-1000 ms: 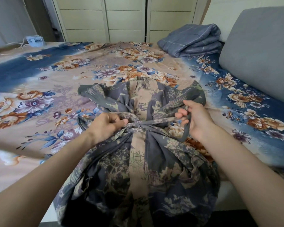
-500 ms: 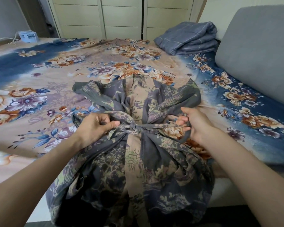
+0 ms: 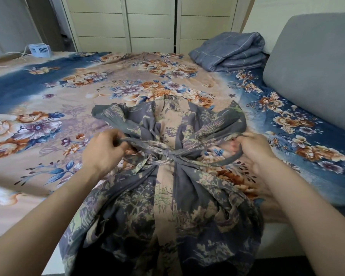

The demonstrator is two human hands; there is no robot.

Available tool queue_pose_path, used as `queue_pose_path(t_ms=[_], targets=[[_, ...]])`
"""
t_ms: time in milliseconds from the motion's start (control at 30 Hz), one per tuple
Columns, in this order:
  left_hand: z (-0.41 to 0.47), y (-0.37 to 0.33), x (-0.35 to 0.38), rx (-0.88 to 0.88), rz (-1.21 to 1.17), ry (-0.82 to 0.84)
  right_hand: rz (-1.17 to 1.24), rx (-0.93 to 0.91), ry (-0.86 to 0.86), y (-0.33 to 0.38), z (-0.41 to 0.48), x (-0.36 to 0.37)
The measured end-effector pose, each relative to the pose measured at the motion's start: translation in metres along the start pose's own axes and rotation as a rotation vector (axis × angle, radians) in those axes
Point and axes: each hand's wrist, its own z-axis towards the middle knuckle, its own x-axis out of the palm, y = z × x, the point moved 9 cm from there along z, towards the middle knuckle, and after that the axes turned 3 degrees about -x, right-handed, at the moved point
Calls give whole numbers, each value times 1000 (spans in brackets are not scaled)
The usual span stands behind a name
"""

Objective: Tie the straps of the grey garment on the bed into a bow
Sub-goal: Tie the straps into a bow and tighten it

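A wide bed point(image 3: 48, 100), covered in a floral sheet of blue, tan and orange, fills most of the view. A grey cushion point(image 3: 315, 68) leans along its right side, and a folded blue-grey blanket point(image 3: 229, 51) lies at the far end beside it. Beyond the bed's far left corner sits a small white device point(image 3: 39, 49) with a cord.

The grey garment point(image 3: 167, 206), printed with trees and buildings, lies in the middle of the bed near its front edge, cinched at the waist and spreading out above and below. Its straps point(image 3: 187, 156) cross at a small knot point(image 3: 167, 153) on the waist and run outward to both sides.

The left hand point(image 3: 104, 150) is closed on the left strap, pulling it up and away from the knot. The right hand point(image 3: 255, 148) is closed on the right strap, which seems to curve in a loop under the fingers point(image 3: 237, 144), though the folds there are hard to read.
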Motion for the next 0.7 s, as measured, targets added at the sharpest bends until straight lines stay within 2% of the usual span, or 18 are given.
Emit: queue_pose_path(t_ms=[133, 267, 367, 433, 533, 600, 700], targets=[[4, -1, -27, -92, -21, -219, -78, 123, -45, -10, -2, -5], [3, -6, -29, -280, -403, -249, 61, 371, 153, -21, -19, 22], [-4, -15, -7, -398, -820, -148, 174, 423, 265, -15, -34, 42], [-7, -28, 4, -425, -997, -67, 184, 414, 298, -11, -38, 50], [-13, -59, 8, -371, -1085, 44, 175, 361, 303, -5, -40, 59], [-19, -84, 14, -287, -1112, 179, 196, 311, 300, 3, -41, 65], [-29, -112, 31, -149, -976, 412, 262, 253, 326, 15, -43, 77]])
